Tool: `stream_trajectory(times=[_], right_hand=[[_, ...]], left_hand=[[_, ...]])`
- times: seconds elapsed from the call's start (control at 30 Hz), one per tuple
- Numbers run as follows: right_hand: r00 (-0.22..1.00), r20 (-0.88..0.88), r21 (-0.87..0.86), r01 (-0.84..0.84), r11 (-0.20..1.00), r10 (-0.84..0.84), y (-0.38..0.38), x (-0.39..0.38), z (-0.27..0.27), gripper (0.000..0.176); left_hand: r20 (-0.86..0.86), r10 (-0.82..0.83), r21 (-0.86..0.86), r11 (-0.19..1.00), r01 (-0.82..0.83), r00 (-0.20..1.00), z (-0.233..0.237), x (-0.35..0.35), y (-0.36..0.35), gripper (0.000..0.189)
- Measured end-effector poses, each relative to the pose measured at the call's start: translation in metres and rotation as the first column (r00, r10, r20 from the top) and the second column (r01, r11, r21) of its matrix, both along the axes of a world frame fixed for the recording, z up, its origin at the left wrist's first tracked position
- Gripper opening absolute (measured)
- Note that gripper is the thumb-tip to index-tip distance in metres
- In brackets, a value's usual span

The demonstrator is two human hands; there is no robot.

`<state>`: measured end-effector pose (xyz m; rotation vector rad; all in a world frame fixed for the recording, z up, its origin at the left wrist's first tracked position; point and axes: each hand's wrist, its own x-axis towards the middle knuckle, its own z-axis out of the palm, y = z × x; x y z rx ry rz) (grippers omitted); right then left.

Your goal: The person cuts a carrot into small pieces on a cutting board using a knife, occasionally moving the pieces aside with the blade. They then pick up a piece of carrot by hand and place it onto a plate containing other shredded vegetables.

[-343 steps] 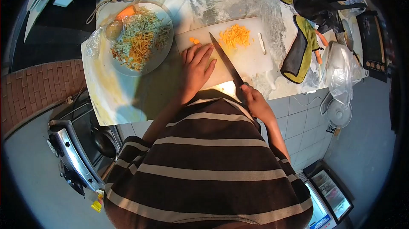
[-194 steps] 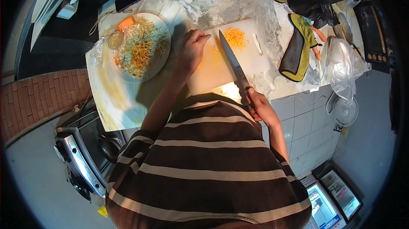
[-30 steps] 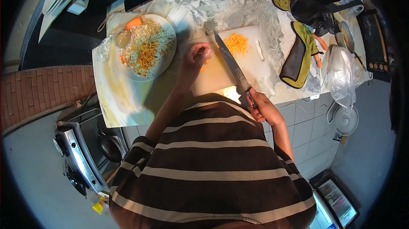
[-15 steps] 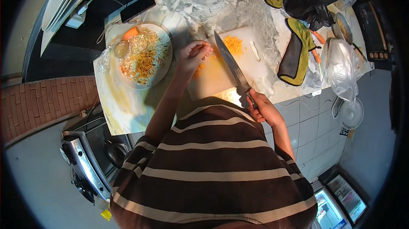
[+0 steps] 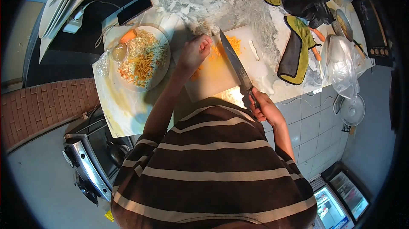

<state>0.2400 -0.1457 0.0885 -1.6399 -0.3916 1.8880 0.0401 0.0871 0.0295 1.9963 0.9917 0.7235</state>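
My right hand (image 5: 267, 109) is wrapped round the dark handle of a large kitchen knife (image 5: 234, 60), its long blade slanting up and left over the white cutting board (image 5: 213, 87). My left hand (image 5: 196, 53) hovers at the board's left edge, fingers curled closed; whatever they may hold is hidden. Finely cut orange pieces, like carrot (image 5: 234, 44), lie in a pile partly behind the blade, and a few more sit near my left wrist. To the left, a round plate (image 5: 165, 69) bears shredded orange and pale vegetables, with a carrot chunk (image 5: 128, 36) at its back.
A phone (image 5: 134, 10) lies at the back left by a charging cable. On the right are a green-and-grey cloth (image 5: 294, 54), whole carrots (image 5: 316, 53), a clear plastic bag (image 5: 343, 69) and a black bag (image 5: 304, 5). A stove (image 5: 87, 165) stands at lower left.
My left hand has turned, its fingers curling further in near the blade's tip. The knife and right hand have stayed nearly in place; the view has shifted slightly.
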Motion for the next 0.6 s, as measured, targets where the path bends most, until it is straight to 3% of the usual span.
stream_trajectory(times=[0.37, 0.43, 0.6], right_hand=[[1.000, 0.004, -0.005, 0.002, 1.000, -0.002, -0.005, 0.000, -0.006, 0.054], [1.000, 0.001, -0.008, 0.003, 1.000, -0.003, -0.004, -0.001, -0.005, 0.054], [1.000, -0.025, 0.013, -0.002, 1.000, 0.002, -0.004, 0.001, -0.008, 0.053]], left_hand=[[-0.052, -0.026, -0.035, 0.999, 0.024, 0.998, -0.011, -0.003, 0.006, 0.012], [-0.027, -0.060, 0.108, 0.992, 0.062, 0.998, -0.011, -0.005, 0.010, 0.013], [-0.017, -0.102, 0.204, 0.974, 0.103, 0.995, -0.011, -0.011, 0.010, 0.020]])
